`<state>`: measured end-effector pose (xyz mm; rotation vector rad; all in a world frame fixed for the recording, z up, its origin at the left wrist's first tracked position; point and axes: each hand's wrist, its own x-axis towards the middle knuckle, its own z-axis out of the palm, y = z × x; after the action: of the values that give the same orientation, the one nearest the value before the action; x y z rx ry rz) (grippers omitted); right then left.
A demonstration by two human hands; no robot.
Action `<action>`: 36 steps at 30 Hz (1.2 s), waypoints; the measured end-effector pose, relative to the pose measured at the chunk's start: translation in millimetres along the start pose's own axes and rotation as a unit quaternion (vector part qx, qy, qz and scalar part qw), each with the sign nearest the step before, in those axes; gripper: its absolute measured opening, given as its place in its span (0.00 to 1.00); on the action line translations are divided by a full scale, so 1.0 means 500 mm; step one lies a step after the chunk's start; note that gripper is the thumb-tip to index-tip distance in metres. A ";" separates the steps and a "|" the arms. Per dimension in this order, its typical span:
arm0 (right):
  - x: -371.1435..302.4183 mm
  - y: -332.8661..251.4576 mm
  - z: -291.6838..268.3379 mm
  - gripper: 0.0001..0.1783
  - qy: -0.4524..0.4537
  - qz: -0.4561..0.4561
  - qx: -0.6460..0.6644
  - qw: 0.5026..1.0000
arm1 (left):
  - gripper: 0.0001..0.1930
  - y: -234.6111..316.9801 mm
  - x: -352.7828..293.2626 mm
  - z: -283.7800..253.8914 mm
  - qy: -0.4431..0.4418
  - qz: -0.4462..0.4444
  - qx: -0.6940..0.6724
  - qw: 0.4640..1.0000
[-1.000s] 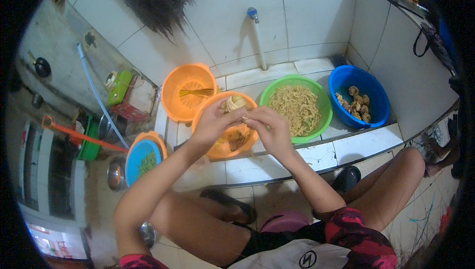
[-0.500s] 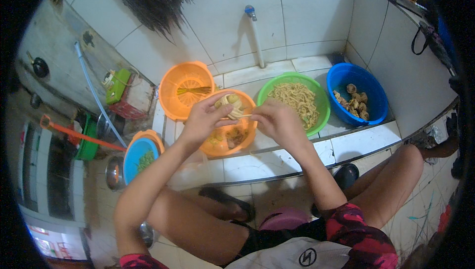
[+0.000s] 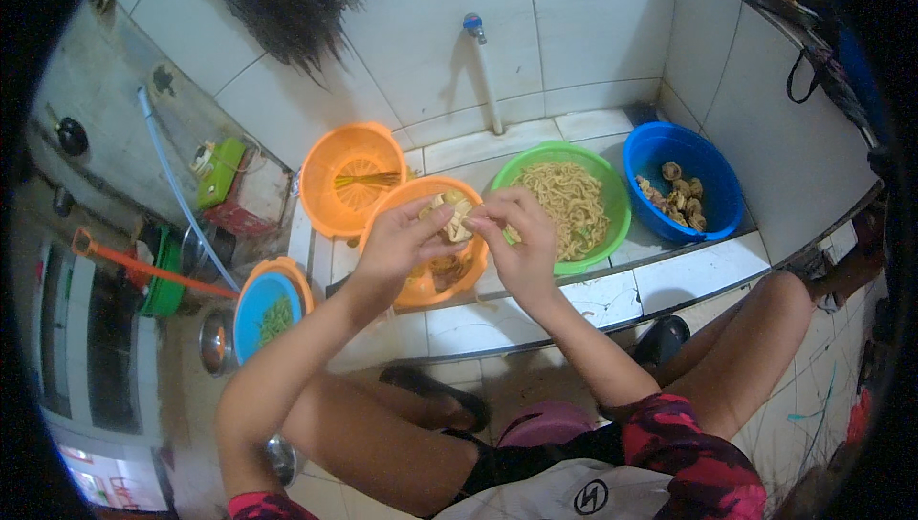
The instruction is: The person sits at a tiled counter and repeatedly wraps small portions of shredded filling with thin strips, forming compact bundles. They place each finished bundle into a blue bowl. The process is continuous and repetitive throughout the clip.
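Observation:
Over the front orange basin, my left hand grips a small pale-yellow bundle that looks wound with noodle-like strands. From the other side my right hand has its thumb and fingers pinched at the bundle's right edge. Fingers partly cover the bundle, so its filling is hard to make out. Beneath my hands, the orange basin holds yellowish and brown pieces. To the right, a green basin is heaped with long pale strands. Beyond it, several brownish wrapped rolls lie in a blue basin.
An orange strainer basket with thin brown sticks stands behind on the tiled ledge. At left are a light-blue bowl of chopped greens and a metal bowl. A tap projects from the wall.
My right hand has moved left, up against the bundle; the strand that stretched between it and the bundle no longer shows. The left hand keeps its hold. The whole view has shifted slightly.

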<state>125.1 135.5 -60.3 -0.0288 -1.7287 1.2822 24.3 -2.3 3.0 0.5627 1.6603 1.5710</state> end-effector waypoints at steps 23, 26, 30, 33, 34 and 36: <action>-0.040 0.056 0.040 0.15 -0.002 -0.078 -0.085 0.993 | 0.18 -0.056 0.013 -0.040 0.095 0.082 0.159 0.979; -0.038 0.077 0.082 0.10 0.036 -0.092 0.060 0.993 | 0.18 -0.047 0.005 -0.060 0.135 0.016 0.130 0.982; -0.069 0.067 0.103 0.07 -0.058 0.031 0.152 0.986 | 0.18 -0.033 -0.033 -0.063 0.107 0.011 0.133 0.985; -0.087 0.041 0.115 0.03 -0.046 0.019 0.137 0.989 | 0.19 -0.042 -0.008 -0.051 0.066 0.040 0.142 0.987; -0.083 0.032 0.114 0.04 -0.047 0.017 0.136 0.989 | 0.19 -0.038 -0.009 -0.047 0.089 0.025 0.156 0.984; -0.072 0.028 0.103 0.06 -0.056 0.018 0.138 0.989 | 0.20 -0.038 -0.007 -0.038 0.098 0.039 0.143 0.984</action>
<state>102.9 85.5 -94.5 0.1761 -1.6360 1.5648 15.1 -19.7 -15.7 0.6428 2.0552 1.4901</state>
